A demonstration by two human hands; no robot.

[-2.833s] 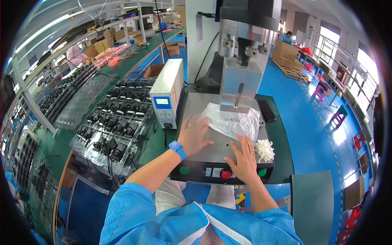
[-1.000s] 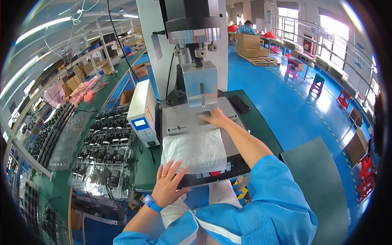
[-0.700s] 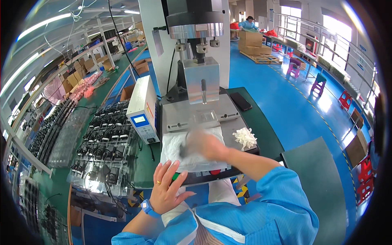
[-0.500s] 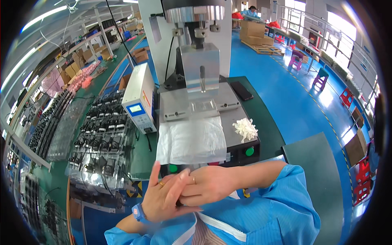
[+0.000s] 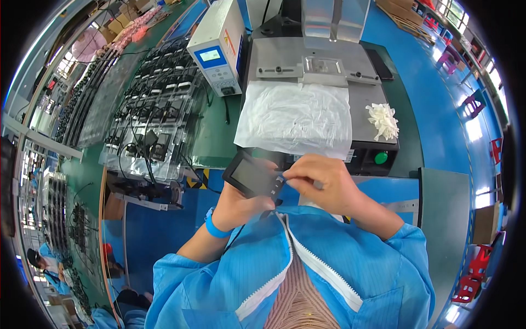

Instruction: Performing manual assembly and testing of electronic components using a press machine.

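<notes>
My left hand (image 5: 236,207) grips a small black device with a screen (image 5: 251,174) in front of my chest, tilted, its grey display facing up. A thin dark cable hangs below it. My right hand (image 5: 326,181) is at the device's right edge, beside small light-coloured buttons, with thumb and fingertips pinched together. Whatever lies between those fingertips is too small to make out. Just beyond both hands, a white plastic sheet (image 5: 296,118) lies over the front of the machine's grey base (image 5: 274,52). On that base sits a clear fixture (image 5: 323,67) below a shiny metal block (image 5: 333,22).
A white control box (image 5: 218,46) stands left of the machine. Further left are clear trays (image 5: 150,115) of black cabled parts. A pile of white pieces (image 5: 382,122), a green button (image 5: 381,158) and a dark phone-like slab (image 5: 379,64) are at the right. A co-worker (image 5: 49,268) sits far left.
My hands were clasped together before; now they are apart, with the screen device in the left and the right pinching at its edge. The view has tilted down towards my chest.
</notes>
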